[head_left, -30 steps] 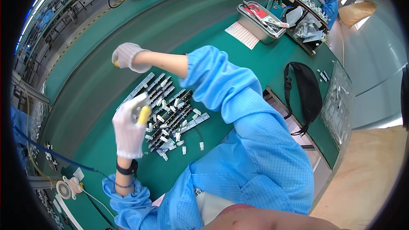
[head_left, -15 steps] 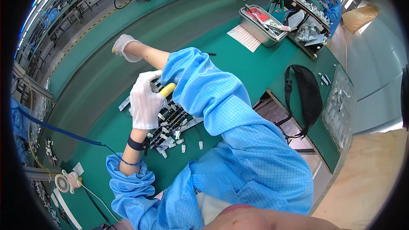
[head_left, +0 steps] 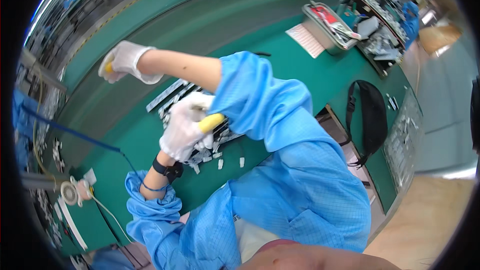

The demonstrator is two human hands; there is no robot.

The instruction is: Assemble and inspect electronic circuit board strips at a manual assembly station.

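Observation:
My right hand, in a white glove with a yellow fingertip cover, is stretched far left over the dark belt. Its fingers are curled in, and whatever lies within them cannot be made out. Beneath that forearm is my left hand, gloved with a yellow-covered thumb, low over a cluster of narrow circuit board strips and small white connectors. My right sleeve hides its fingertips, so its grip is unclear. A black wristband with a blue coiled cord circles my left wrist.
A metal bin stands at the far right beside a printed sheet and a crowded parts box. Nearer lie a black waist bag and a clear tray. A small fan sits at the left.
My right hand has swung left and slightly down over the belt, its fingers now curled. My left hand has shifted a little right over the strips. The whole view has tilted slightly.

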